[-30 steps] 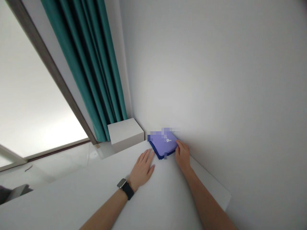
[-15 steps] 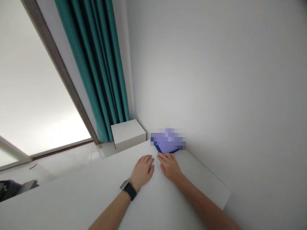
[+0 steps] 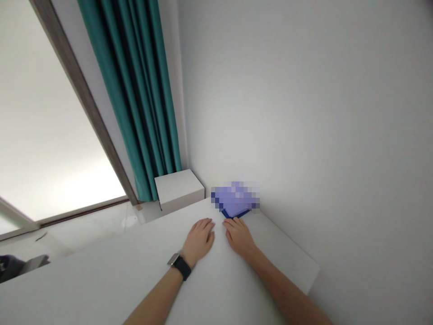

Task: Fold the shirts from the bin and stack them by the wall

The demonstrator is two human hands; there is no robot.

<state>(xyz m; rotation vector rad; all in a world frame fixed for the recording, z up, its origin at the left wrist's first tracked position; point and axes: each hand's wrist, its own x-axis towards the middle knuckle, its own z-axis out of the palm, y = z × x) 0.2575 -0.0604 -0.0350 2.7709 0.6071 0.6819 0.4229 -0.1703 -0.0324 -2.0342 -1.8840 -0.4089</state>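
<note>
My left hand [image 3: 199,241] lies palm down on the white table [image 3: 118,271], fingers stretched forward and holding nothing; a watch with a dark band [image 3: 183,267] is on that wrist. To its right, my right hand [image 3: 238,235] also rests flat on the tabletop, its fingers extended. Just beyond the right fingertips is a purple item with a dark blue edge [image 3: 235,205], lying at the table's far corner. Much of this item is pixelated, so its kind is unclear. Whether the right fingertips touch its near edge I cannot tell.
A white box-like unit [image 3: 179,189] stands past the table's far edge, below a green curtain [image 3: 145,99]. A plain wall [image 3: 287,113] runs along the right. At left are a bright glass panel [image 3: 50,126] and a dark object [image 3: 13,268] beyond the table edge.
The view has shifted slightly. My right hand's fingertips sit a little further from the purple item's near edge; both hands otherwise stay resting on the table.
</note>
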